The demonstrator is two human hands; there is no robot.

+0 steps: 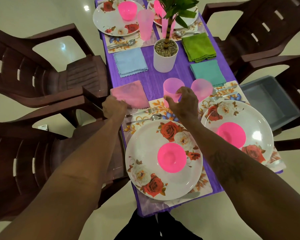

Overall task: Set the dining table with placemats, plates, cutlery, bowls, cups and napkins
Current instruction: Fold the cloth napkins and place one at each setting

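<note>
pink cup [171, 87], translucent plastic, stands upright at the far end of the nearer left placemat [160, 103] on a narrow purple desk [156, 78]. the right hand [183, 101] has its grip curled round the cup's lower half, thumb on one side and fingers on the other. the left hand [113, 106] has its grip closed on the near corner of a folded pink napkin [131, 93], right at the desk's left edge. a fork [144, 111] and spoon [146, 118] lie between the napkin and a flowered plate [145, 149], which carries a pink bowl [171, 157].

what could go wrong, as a judgement: the cup looks light, and a second cup [202, 90] stands just beside it, so a sideways shift could knock that one over. the napkin sits at the very edge. a tug outward could slide it off toward the chair or floor, while a pull toward the plate could drag it over the fork and skew the cutlery. the right forearm crosses above the plate's rim and the spoon, so a dropped wrist could nudge them. a white plant pot [165, 56] stands farther along, apart from both hands.
</note>
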